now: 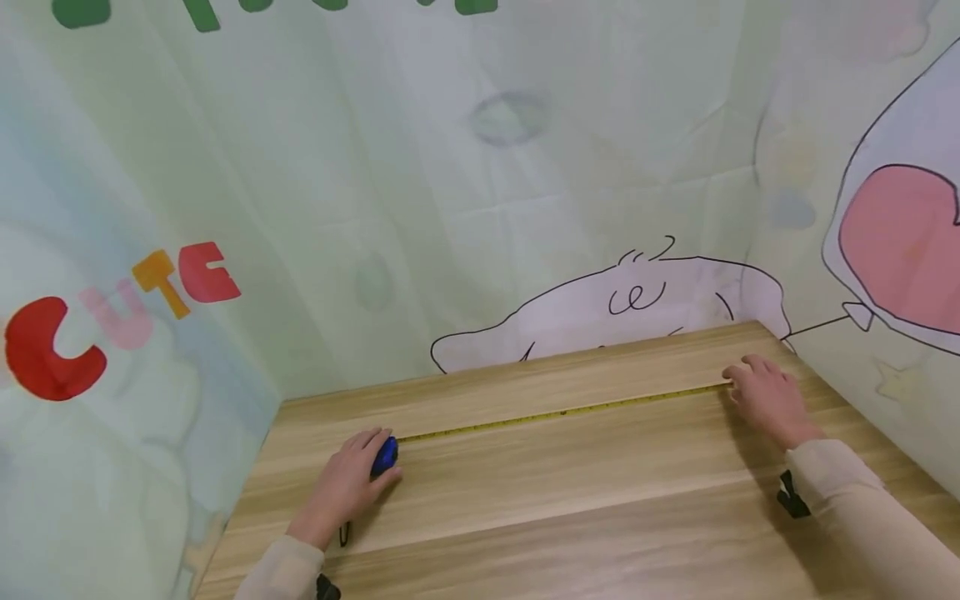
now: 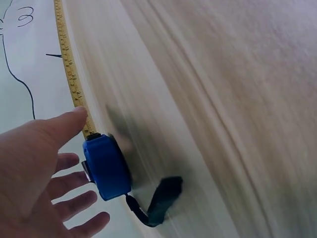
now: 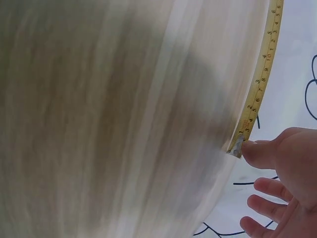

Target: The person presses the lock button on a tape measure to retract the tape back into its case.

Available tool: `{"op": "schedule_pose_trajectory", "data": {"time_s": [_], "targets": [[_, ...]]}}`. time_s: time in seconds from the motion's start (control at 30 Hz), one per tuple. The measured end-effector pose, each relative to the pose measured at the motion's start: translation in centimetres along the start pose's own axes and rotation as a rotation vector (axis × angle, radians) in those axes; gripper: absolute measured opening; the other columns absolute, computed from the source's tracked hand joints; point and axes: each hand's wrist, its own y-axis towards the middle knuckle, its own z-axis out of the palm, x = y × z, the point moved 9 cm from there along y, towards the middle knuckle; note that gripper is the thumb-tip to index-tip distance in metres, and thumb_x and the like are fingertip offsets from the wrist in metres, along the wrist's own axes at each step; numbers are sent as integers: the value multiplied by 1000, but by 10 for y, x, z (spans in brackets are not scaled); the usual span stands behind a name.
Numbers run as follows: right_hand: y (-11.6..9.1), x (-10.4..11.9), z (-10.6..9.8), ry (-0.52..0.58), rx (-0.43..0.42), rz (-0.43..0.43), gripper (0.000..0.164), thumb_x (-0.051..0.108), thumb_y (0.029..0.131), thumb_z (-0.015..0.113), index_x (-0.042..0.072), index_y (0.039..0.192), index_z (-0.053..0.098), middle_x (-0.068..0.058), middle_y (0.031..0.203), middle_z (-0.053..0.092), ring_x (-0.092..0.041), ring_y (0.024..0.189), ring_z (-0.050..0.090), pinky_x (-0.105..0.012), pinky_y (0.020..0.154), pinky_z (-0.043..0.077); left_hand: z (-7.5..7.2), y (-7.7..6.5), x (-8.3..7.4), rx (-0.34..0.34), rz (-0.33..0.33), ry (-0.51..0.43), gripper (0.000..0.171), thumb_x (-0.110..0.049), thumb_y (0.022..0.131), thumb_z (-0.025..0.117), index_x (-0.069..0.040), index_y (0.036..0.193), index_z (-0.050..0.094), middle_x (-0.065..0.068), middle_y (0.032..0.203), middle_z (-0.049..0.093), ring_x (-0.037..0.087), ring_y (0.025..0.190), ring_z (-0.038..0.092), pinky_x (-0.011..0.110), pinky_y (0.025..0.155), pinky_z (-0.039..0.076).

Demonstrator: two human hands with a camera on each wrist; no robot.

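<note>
A tape measure lies across the wooden tabletop, its yellow blade (image 1: 564,412) drawn out in a nearly straight line between my hands. My left hand (image 1: 348,479) holds the blue case (image 2: 106,168), the thumb to one side and fingers to the other; the left wrist view shows the thumb tip by the blade near the case mouth. A dark wrist strap (image 2: 166,198) hangs from the case. At the far end, my right hand (image 1: 768,402) pinches the blade's metal end hook (image 3: 237,147); the right wrist view shows its thumb against it, other fingers loosely bent.
The wood-grain tabletop (image 1: 540,508) ends at a pale printed curtain (image 1: 360,208) behind and at both sides. Lettering, a balloon and a cartoon animal decorate it. A faint seam-like line crosses the board in front of the blade.
</note>
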Motion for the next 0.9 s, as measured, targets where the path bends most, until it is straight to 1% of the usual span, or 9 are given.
{"op": "schedule_pose_trajectory", "data": {"time_s": [0.23, 0.43, 0.6, 0.8, 0.9], "targets": [[1, -5, 6, 9, -8, -5, 24, -2, 94, 65, -3, 118, 66, -43, 139, 47, -65, 128, 43, -78, 95, 40, 5, 0, 2, 26, -28, 40, 62, -35, 100, 75, 4, 146, 57, 27, 147, 57, 48, 134, 56, 65, 104, 48], [4, -11, 5, 7, -17, 1, 20, -2, 94, 65, -2, 114, 67, -43, 138, 47, -65, 127, 43, -79, 95, 39, 3, 4, 0, -1, -19, 55, 60, -32, 99, 77, 2, 146, 58, 26, 144, 59, 46, 131, 58, 64, 101, 51], [3, -11, 2, 12, -13, -2, 17, -1, 94, 67, -1, 111, 67, -42, 137, 47, -65, 125, 44, -79, 94, 40, 2, 7, 1, -28, -11, 58, 59, -30, 99, 78, 2, 145, 59, 26, 142, 61, 46, 130, 59, 64, 99, 51], [3, -10, 3, 13, -16, 5, 16, -2, 93, 67, 0, 109, 68, -42, 136, 48, -65, 125, 45, -79, 93, 40, 4, 9, 2, -27, -8, 47, 57, -30, 98, 78, 1, 144, 60, 24, 141, 62, 46, 128, 59, 65, 99, 52], [4, -11, 4, 8, -23, 4, 16, -3, 93, 66, 1, 108, 67, -42, 135, 48, -64, 124, 46, -78, 92, 41, 7, 11, 3, -19, -16, 39, 56, -29, 99, 78, 1, 143, 61, 24, 141, 62, 45, 129, 59, 64, 100, 51]]}}
